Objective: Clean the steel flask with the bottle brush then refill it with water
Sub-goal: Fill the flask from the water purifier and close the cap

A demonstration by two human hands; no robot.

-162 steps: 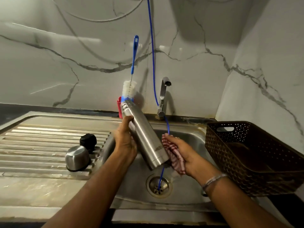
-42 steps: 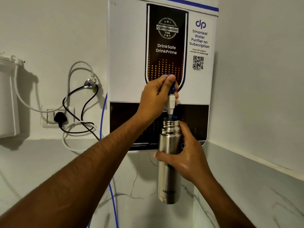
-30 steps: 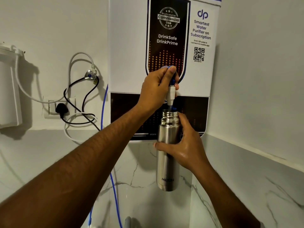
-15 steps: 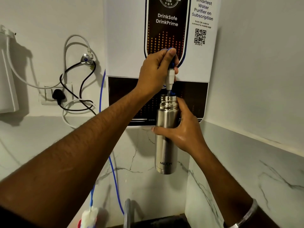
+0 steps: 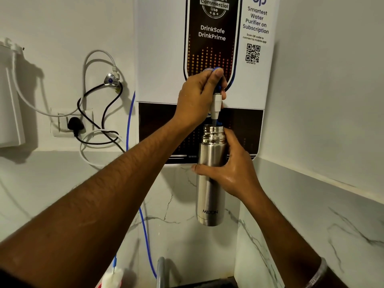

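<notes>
right hand (image 5: 230, 173) wraps its fingers round the rigid, slick, wet-looking steel flask (image 5: 209, 196) mid-body; it likely grows heavier filling, while left hand (image 5: 199, 96) pinches the tap (image 5: 216, 100).

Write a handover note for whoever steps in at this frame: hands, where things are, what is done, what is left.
Left hand grips the blue-and-white dispenser tap of the white wall-mounted water purifier.
Right hand holds the upright, uncapped steel flask, mouth directly under the tap.
White-bristled bottle brush is at the bottom edge, out of the flask, so brushing looks finished.
Fill level cannot be seen.
Left: finish filling, release the tap.
</notes>
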